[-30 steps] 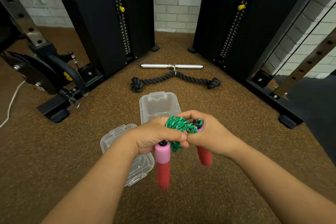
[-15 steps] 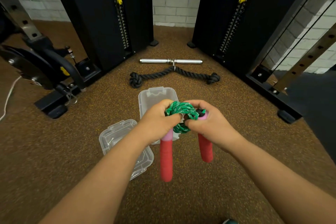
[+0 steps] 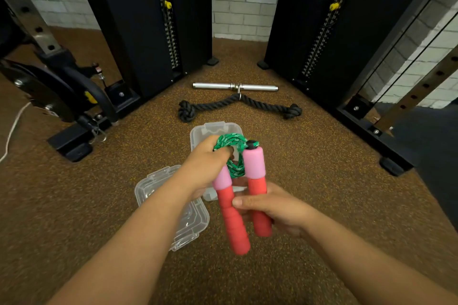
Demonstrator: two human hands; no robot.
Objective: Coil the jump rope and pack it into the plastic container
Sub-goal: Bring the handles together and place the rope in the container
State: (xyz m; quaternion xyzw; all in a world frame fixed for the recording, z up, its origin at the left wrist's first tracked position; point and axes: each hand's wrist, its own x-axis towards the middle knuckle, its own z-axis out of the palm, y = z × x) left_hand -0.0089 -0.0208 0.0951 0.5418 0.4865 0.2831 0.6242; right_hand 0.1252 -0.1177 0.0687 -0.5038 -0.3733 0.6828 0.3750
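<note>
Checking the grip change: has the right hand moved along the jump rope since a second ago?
Yes. The right hand slid from the coiled green rope down to the red foam handles, nearer than the clear plastic container.

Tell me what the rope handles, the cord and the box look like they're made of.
Handles: likely soft foam, matte red with pink tops; surface looks cushioned, no shine.
Cord: braided fibre, green flecked with white; the weave shows.
Box: clear, glossy plastic; the floor shows through it.

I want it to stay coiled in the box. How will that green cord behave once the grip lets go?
The green cord looks braided and floppy, so its loops will probably spring loose. The foam handles seem light yet stiff, likely anchoring it.
</note>
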